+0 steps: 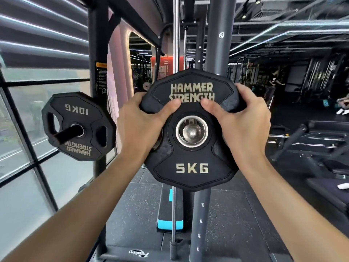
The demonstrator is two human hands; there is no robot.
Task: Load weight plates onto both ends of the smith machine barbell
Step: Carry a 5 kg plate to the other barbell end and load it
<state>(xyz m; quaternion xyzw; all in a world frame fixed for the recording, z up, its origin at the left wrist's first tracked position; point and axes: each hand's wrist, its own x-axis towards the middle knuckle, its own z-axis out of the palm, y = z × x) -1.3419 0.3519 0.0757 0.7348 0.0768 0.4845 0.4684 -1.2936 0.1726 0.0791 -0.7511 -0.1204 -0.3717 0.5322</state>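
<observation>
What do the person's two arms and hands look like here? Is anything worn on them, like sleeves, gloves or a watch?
Both forearms are bare up to the frame's lower edge, so no sleeves show. The left hand and the right hand wear no gloves. No rings, watch, wristband or wrap can be seen on the visible sides of the fingers and wrists. The thumbnails look short and unpainted.

The 5 kg plate [191, 133] fills the middle, blocking the way ahead. A grey upright [200, 214] stands just behind it. Left, a 10 kg plate [77, 125] juts out; open floor [236, 214] lies between the forearms.
</observation>
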